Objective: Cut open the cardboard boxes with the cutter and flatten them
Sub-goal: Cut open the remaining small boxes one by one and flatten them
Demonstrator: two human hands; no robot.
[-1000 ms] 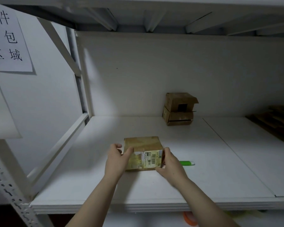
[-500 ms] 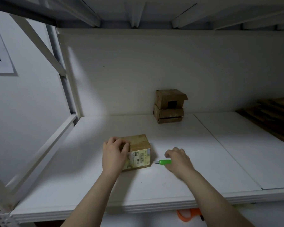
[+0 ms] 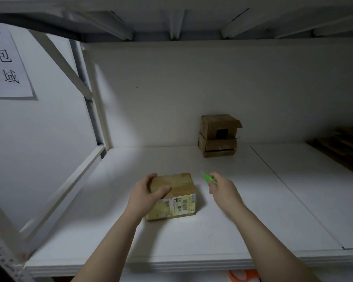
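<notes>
A small taped cardboard box with a barcode label on its front stands on the white shelf. My left hand grips the box's top left corner, fingers over the far edge and thumb on the top. My right hand is lifted just right of the box and holds a green cutter, its tip pointing up and to the left. The hand is blurred. Two more small cardboard boxes sit stacked against the back wall.
A pile of flat brown cardboard lies at the far right of the shelf. White frame posts and a diagonal brace rise on the left. A paper sign hangs on the left wall. Something orange shows below the shelf's front edge.
My right hand left the box, took the green cutter off the shelf and lifted it beside the box. My left hand shifted onto the box's top left corner.
</notes>
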